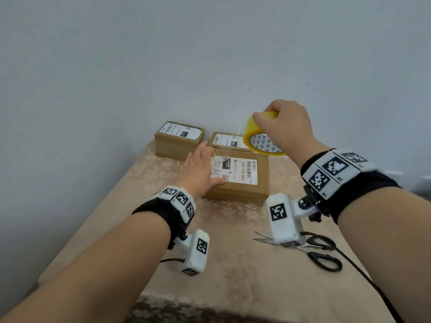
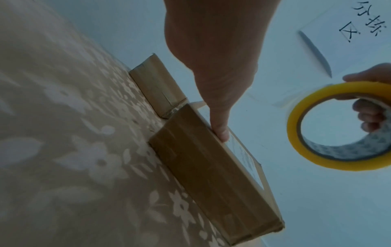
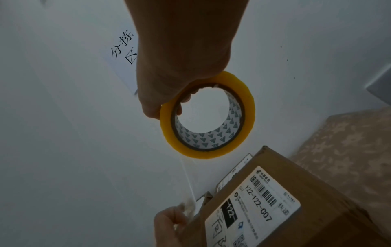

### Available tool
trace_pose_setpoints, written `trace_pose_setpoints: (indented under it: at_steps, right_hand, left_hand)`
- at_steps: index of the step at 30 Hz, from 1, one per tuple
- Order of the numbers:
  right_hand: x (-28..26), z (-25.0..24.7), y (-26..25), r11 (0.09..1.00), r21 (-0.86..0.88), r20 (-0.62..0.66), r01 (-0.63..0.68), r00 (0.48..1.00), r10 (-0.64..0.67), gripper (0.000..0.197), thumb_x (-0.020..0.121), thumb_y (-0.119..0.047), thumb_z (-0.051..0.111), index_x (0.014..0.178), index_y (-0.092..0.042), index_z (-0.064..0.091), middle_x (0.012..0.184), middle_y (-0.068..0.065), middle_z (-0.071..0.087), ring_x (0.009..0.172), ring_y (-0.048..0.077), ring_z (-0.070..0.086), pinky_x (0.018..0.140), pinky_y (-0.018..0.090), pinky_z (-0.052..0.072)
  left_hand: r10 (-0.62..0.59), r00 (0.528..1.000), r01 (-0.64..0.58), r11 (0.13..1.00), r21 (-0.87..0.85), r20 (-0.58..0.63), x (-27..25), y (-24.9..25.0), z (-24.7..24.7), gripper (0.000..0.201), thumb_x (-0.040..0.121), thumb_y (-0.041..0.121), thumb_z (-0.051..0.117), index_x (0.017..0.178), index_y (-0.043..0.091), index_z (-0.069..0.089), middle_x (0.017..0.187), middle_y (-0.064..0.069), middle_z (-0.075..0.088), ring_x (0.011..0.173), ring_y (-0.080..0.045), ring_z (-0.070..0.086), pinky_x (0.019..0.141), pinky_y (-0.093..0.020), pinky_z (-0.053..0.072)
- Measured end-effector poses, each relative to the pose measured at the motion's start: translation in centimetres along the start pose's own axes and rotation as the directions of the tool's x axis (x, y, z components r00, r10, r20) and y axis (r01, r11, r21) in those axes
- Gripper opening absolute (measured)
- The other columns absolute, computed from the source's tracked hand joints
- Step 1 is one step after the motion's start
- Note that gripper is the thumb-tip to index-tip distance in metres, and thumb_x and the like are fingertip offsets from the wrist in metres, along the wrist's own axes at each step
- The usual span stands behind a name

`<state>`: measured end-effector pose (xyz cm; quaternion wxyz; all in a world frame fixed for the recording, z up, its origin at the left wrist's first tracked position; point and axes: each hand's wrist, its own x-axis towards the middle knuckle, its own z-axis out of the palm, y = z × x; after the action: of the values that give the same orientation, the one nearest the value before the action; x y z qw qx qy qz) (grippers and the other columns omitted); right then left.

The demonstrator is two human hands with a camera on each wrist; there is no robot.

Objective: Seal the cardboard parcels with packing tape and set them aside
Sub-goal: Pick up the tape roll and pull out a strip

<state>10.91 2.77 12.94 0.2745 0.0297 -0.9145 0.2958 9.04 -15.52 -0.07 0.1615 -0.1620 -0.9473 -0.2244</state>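
Parcel (image 1: 242,183) under the left grip (image 1: 200,170): matt brown cardboard, smooth white paper label. Tape roll (image 1: 258,138) in the right grip (image 1: 285,127): glossy translucent yellow film, printed paper core. Tabletop (image 1: 233,264) below both grips: beige woven cloth, faint sheen, floral pattern. Scissors (image 1: 310,250) beneath the right grip: bare metal blades, black plastic handles.

Two parcels (image 1: 178,139) sit behind the front parcel (image 1: 242,180) on the table (image 1: 233,264); scissors (image 1: 319,252) lie front right.
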Motion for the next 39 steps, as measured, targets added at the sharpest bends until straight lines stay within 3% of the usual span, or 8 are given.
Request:
trace_pose_setpoints:
  at_steps: [3, 8, 14, 16, 22, 29, 34, 39]
  right_hand:
    - [-0.7, 0.0, 0.0, 0.997, -0.055, 0.032, -0.052, 0.998, 0.054, 0.025, 0.085, -0.035, 0.059, 0.085, -0.01, 0.064, 0.082, 0.003, 0.059, 0.079, 0.021, 0.053, 0.066, 0.029, 0.039]
    - [-1.0, -0.5, 0.4, 0.971, -0.143, 0.252, -0.192, 0.941, 0.224, 0.031, 0.087, -0.035, 0.057, 0.086, -0.005, 0.066, 0.07, 0.003, 0.058, 0.068, 0.02, 0.052, 0.056, 0.028, 0.037]
    - [-2.8, -0.1, 0.0, 0.9, -0.32, 0.624, -0.297, 0.649, 0.436, 0.036, 0.081, -0.032, 0.056, 0.055, -0.008, 0.048, 0.049, 0.007, 0.041, 0.043, 0.019, 0.03, 0.046, 0.025, 0.026]
    - [-3.5, 0.2, 0.0, 0.895, -0.329, 0.646, -0.302, 0.619, 0.446, 0.034, 0.078, -0.029, 0.055, 0.053, -0.009, 0.045, 0.05, 0.007, 0.039, 0.044, 0.019, 0.029, 0.045, 0.024, 0.025]
    - [-4.1, -0.2, -0.7, 0.901, -0.253, 0.655, -0.352, 0.623, 0.428, 0.033, 0.087, -0.03, 0.056, 0.061, -0.012, 0.046, 0.053, 0.007, 0.038, 0.047, 0.018, 0.029, 0.047, 0.024, 0.025]
    - [-4.1, -0.4, -1.5, 0.898, -0.191, 0.65, -0.397, 0.634, 0.419, 0.032, 0.09, -0.038, 0.055, 0.077, -0.009, 0.056, 0.056, 0.007, 0.044, 0.046, 0.019, 0.035, 0.048, 0.027, 0.031]
    - [-3.3, -1.3, -2.9, 0.914, -0.177, 0.565, -0.364, 0.723, 0.397, 0.036, 0.091, -0.038, 0.056, 0.07, -0.009, 0.051, 0.062, 0.007, 0.05, 0.054, 0.02, 0.04, 0.052, 0.029, 0.034]
    - [-1.5, -3.1, -4.2, 0.947, 0.028, 0.381, -0.32, 0.879, 0.286, 0.035, 0.081, -0.032, 0.068, 0.062, -0.01, 0.049, 0.06, 0.005, 0.043, 0.05, 0.019, 0.036, 0.05, 0.027, 0.03]
  left_hand:
    - [-0.064, 0.997, 0.065, 0.998, -0.024, 0.043, 0.1, 0.1, 0.0, 0.065, 0.074, 0.045, 0.075, 0.114, 0.016, 0.032, 0.134, -0.004, 0.032, 0.124, -0.027, 0.039, 0.103, -0.041, 0.031]
    - [-0.055, 0.993, 0.042, 0.991, 0.127, 0.102, -1.1, -0.3, -0.1, 0.078, 0.071, 0.055, 0.072, 0.124, 0.017, 0.028, 0.156, -0.011, 0.0, 0.146, -0.025, -0.003, 0.117, -0.05, -0.001]
    - [0.162, 0.985, -0.172, 0.961, 0.217, 0.063, -3.4, -1.0, -0.2, 0.071, 0.07, 0.052, 0.074, 0.116, 0.016, 0.035, 0.155, -0.008, 0.008, 0.145, -0.019, 0.002, 0.118, -0.039, -0.006]
    - [0.175, 0.984, -0.178, 0.975, 0.134, 0.036, -4.0, -1.0, -0.5, 0.071, 0.067, 0.052, 0.076, 0.111, 0.013, 0.036, 0.152, -0.008, 0.015, 0.145, -0.018, 0.006, 0.117, -0.037, -0.006]
    - [0.182, 0.98, -0.172, 0.976, -0.133, 0.073, -5.2, -0.8, -3.5, 0.068, 0.066, 0.055, 0.076, 0.1, 0.018, 0.03, 0.138, -0.005, 0.034, 0.137, -0.013, 0.021, 0.115, -0.03, -0.006]
    - [-0.066, 0.988, 0.135, 0.802, -0.582, 0.139, -5.0, -0.2, -5.3, 0.015, 0.098, 0.038, 0.037, 0.088, 0.029, 0.033, 0.107, -0.008, 0.054, 0.097, -0.019, 0.05, 0.09, -0.041, 0.042]
    - [-0.169, 0.984, 0.174, 0.862, -0.476, 0.055, -3.7, 0.4, -6.4, 0.019, 0.098, 0.022, 0.042, 0.081, 0.023, 0.034, 0.07, -0.003, 0.047, 0.063, -0.014, 0.04, 0.061, -0.03, 0.035]
    - [-0.211, 0.975, 0.212, 0.808, -0.55, 0.066, -2.7, 0.4, -6.9, 0.017, 0.1, 0.019, 0.034, 0.083, 0.019, 0.034, 0.095, -0.014, 0.065, 0.089, -0.015, 0.062, 0.067, -0.024, 0.042]
